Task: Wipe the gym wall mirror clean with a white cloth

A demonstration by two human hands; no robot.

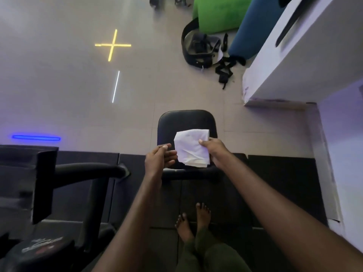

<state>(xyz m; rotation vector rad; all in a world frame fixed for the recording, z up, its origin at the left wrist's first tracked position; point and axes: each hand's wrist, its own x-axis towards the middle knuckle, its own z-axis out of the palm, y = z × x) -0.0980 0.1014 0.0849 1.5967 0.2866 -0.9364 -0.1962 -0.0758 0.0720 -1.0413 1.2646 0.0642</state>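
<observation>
**White cloth held over a black padded seat**

The right hand [211, 149] grips a folded, creased white cloth [191, 147] at its right edge, thumb pressed on the top face and the other fingers curled out of sight underneath. The cloth spreads leftward from that thumb and hangs above a black padded seat [186, 122], covering the seat's near part.

The left hand [160, 158] is just beside the cloth's left edge. Its fingers [170, 154] are loosely bent, tips toward the cloth and at most brushing its edge; whether they touch it cannot be told. They hold nothing.

Below both hands a black bar [188, 173] runs crosswise under the seat, passing beneath the wrists. Nearer the person than the fingers, two bare feet [193, 220] stand on dark floor mats [279, 179]. Left of the left hand, a black machine arm [88, 171] reaches out from a dark piece of gym equipment [29, 183].

Beyond the fingertips lies a pale tiled floor [78, 95] showing yellow, white and blue light reflections. Farther off, to the right of the right hand, black straps and a belt [204, 50] lie tangled beside a green mat [216, 14] and a blue rolled mat [253, 26]. A white box-like structure [304, 61] stands at the right.
</observation>
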